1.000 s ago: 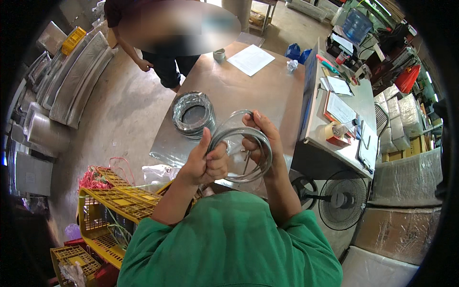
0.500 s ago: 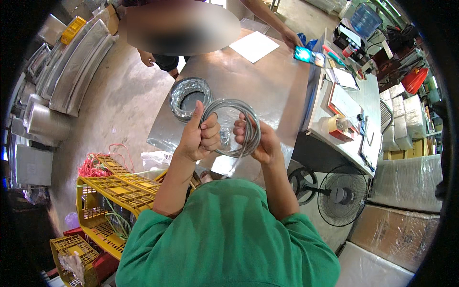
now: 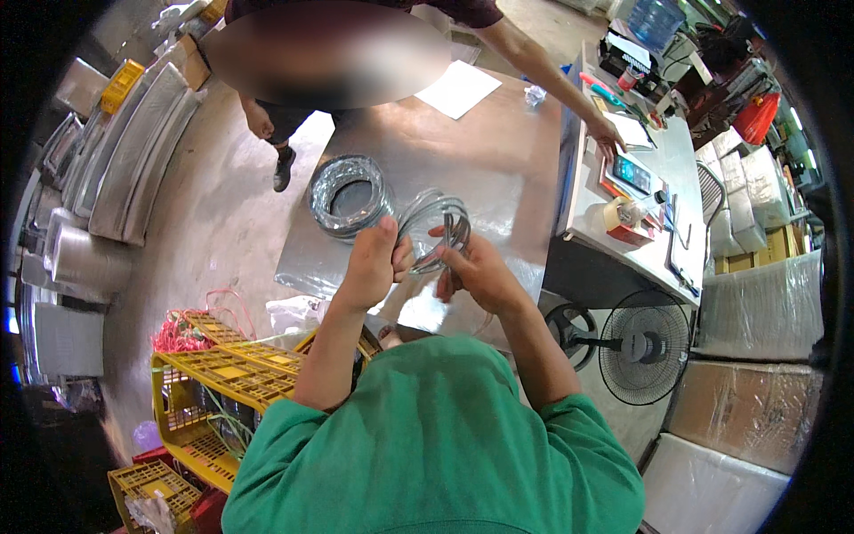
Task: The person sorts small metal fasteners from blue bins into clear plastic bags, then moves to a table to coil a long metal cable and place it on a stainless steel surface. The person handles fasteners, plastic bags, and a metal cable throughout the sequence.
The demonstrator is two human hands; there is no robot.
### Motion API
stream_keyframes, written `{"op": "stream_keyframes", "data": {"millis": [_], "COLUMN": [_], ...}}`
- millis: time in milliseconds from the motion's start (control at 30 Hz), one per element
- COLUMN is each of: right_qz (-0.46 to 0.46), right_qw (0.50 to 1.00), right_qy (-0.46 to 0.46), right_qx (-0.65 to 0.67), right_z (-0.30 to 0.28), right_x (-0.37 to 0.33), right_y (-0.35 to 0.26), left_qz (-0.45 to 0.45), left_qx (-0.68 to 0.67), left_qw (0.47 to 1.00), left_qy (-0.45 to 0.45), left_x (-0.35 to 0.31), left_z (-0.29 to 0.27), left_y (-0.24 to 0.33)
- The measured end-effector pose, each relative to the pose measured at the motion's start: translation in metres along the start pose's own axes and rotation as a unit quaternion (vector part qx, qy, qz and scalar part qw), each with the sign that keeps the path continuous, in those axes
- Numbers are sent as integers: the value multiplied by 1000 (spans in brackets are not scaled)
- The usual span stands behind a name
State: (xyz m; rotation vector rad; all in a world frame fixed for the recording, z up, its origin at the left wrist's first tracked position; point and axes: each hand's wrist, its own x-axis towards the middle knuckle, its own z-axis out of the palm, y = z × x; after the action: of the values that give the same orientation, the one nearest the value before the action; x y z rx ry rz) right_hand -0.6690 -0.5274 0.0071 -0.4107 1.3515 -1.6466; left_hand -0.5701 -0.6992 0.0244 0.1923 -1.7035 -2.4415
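Observation:
A coil of grey cable (image 3: 431, 203) is held up over the metal-topped table (image 3: 480, 133), tilted, its loops partly fanned apart. My left hand (image 3: 374, 260) is closed around the coil's left side, thumb up. On its right side my right hand (image 3: 476, 270) pinches several loops between thumb and fingers. Just beyond my left hand, a thicker coil wrapped in clear plastic (image 3: 349, 194) lies on the table. The lower part of the held coil is partly hidden by my fingers.
Across the table stands another person, whose hand (image 3: 607, 135) touches a phone (image 3: 632, 173) on the side desk (image 3: 583, 191). A white sheet (image 3: 458, 89) lies at the table's far side. Yellow crates (image 3: 227, 369) are at my left, a black fan (image 3: 642, 347) at my right.
The held coil has tilted and its loops have spread. My right hand has turned and lowered slightly. The other person's hand has moved the phone onto the side desk.

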Motion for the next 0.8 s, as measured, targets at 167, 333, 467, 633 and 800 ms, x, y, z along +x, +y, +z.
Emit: {"op": "stream_keyframes", "data": {"millis": [167,333,467,633,800], "right_qz": [-40,-52,-83,-73,-79], "right_qw": [992,962,909,882,917], "right_qy": [40,129,156,159,156], "right_qx": [-116,-234,-378,-437,-360], "right_z": [0,3,1,-33,-23], "right_x": [-2,20,27,24,30], "right_y": [13,25,33,37,22], "left_qz": [-36,-24,17,49,22], "left_qx": [-88,-55,-3,53,-39], "left_qw": [994,998,999,985,989], "left_qy": [59,26,47,157,141], "left_x": [-3,-13,-4,13,9], "left_z": [-8,11,7,-8,-8], "left_y": [0,-4,-16,-26,-12]}}
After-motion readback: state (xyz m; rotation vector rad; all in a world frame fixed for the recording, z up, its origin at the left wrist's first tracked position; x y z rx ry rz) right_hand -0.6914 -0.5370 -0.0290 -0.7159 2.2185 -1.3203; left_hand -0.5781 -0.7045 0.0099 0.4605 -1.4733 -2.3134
